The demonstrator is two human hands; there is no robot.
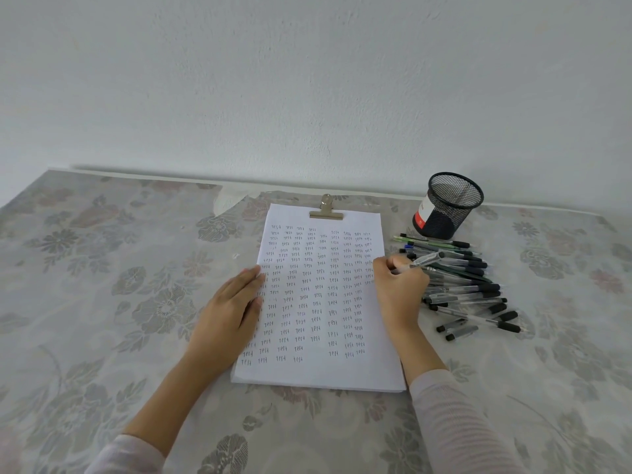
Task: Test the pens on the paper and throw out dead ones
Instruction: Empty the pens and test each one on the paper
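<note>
Worktop (102, 302): floral cloth runs wide to the left of the paper (318, 302); wall along the far edge
Paper: clipped at its far edge, long axis near to far
Pen (425, 260): at the paper's right edge, lying left-right, back end over the pile of pens (472, 289)
Right hand (398, 289): fingers curled, pinching the pen
Left hand (229, 309): flat, fingers together, pressing the paper's left edge

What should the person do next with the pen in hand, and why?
Probably write one more "test" with the clear-barrelled pen. The right hand grips it at the right edge of the white clipped paper sheet, where the last column of words stops short, and the left hand presses the sheet flat.
</note>
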